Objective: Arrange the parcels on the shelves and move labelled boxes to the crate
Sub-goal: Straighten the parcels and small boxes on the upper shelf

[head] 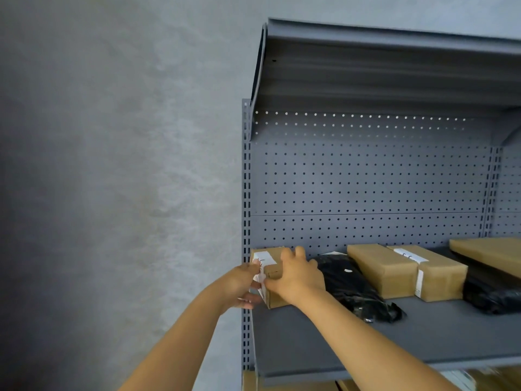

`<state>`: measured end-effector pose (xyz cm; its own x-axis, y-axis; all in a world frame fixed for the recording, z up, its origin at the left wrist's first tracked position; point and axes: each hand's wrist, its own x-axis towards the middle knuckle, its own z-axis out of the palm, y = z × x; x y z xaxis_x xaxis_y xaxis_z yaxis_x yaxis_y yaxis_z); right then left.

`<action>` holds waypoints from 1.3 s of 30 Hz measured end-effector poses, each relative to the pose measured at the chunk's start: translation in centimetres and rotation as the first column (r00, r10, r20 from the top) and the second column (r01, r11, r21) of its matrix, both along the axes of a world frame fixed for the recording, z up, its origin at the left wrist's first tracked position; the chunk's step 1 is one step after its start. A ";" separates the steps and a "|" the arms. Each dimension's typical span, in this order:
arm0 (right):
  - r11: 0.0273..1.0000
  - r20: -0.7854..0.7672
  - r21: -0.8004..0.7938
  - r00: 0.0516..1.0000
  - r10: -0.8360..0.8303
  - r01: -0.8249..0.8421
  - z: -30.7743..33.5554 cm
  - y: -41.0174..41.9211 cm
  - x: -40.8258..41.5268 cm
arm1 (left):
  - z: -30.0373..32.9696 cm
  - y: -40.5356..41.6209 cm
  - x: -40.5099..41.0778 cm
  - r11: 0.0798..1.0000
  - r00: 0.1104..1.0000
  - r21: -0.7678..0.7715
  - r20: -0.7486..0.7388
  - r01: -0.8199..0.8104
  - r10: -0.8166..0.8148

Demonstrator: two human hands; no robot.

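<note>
Both my hands clasp the labelled cardboard box at the grey shelf's left end, left hand fingers curled on its label side, right hand gripping over the top; next, I judge, lift it clear for the crate.

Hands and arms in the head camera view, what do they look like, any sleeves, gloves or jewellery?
Both forearms are bare up to the frame's lower edge, with no sleeves in view. The left hand and right hand wear no gloves, and no rings, watch or bracelets show. Fingernails look short and unpainted, though the picture is soft there.
</note>
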<state>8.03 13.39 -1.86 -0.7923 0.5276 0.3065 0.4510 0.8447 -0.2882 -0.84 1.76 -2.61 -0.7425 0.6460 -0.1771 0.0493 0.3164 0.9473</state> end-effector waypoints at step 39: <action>0.191 -0.505 -0.851 0.862 -0.039 -0.489 3.1 2.2 18.7 | 4.1 -3.6 17.6 0.912 0.912 0.408 -0.388 0.040 0.133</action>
<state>26.71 15.60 1.20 -0.9016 0.4326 -0.0045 -0.0618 -0.1390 -0.9884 16.80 -1.80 1.54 -0.7236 0.5589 0.4050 0.4443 -0.0719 0.8930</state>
